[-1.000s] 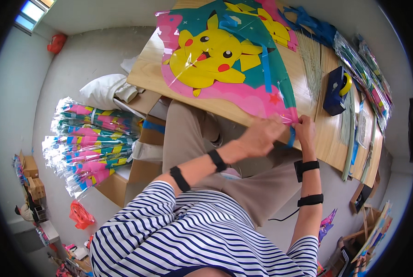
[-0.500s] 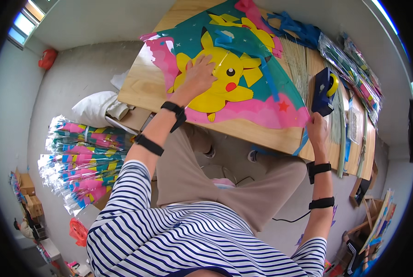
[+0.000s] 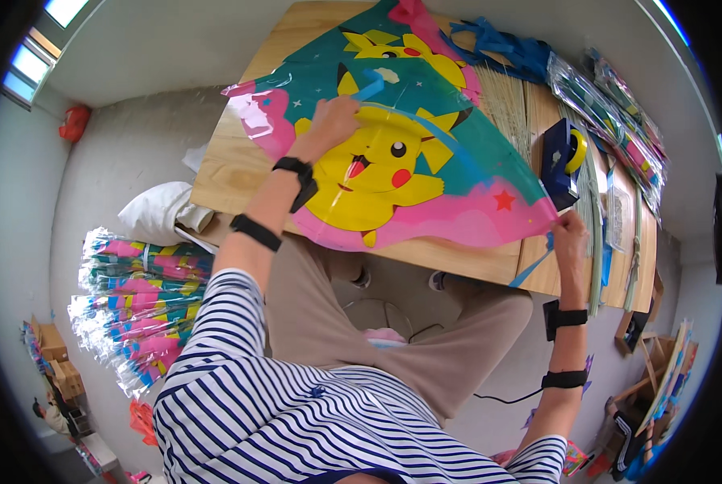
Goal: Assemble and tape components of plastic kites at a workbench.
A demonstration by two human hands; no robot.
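A printed plastic kite (image 3: 490, 169) in teal and pink, with a large yellow cartoon figure, lies partly on the wooden table and bulges up between my hands. My left hand (image 3: 334, 125) is closed at the figure's head, seemingly pinching the sheet; its fingertips are partly hidden. A blue strip (image 3: 375, 85) curls beside it. My right hand (image 3: 569, 230) pinches the kite's right corner near the front of the table. Another blue strip (image 3: 532, 270) trails below that hand. Under the far side of this kite lies a second, similar kite (image 3: 413, 47).
A dark blue tape dispenser (image 3: 560, 165) with a yellow wheel stands beyond my right hand. Thin rods (image 3: 502, 101) lie near it on the wooden table (image 3: 224, 173). Wrapped kites (image 3: 607, 121) lie at the right; more bundled kites (image 3: 147, 298) stand at my left.
My left hand has moved up the sheet and its spread fingers have closed. My right hand has drawn the corner slightly right and toward me, and the kite has bulged.
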